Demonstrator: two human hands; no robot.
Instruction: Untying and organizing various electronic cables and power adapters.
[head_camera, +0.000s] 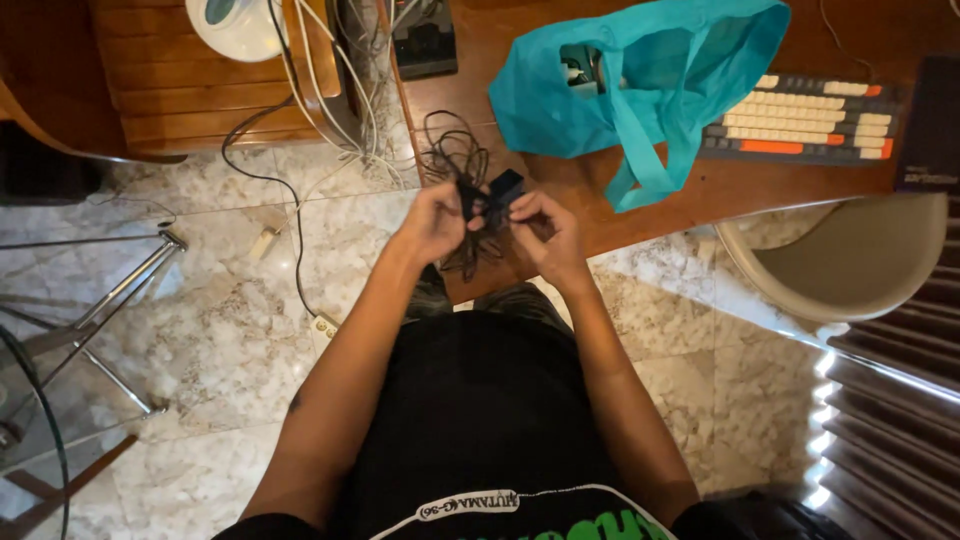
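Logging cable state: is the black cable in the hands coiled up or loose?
Loose. The black cable sprawls in untidy loops on the wooden desk, with strands hanging below the left hand and right hand.

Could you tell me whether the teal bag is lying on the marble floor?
No, the teal bag rests on the wooden desk, beside the keyboard.

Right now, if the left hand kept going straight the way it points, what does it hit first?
The left hand points up-right toward the small black block held between both hands, with the tangled black cable bunched around it. It would likely meet that block first, then the right hand. Depth is unclear.
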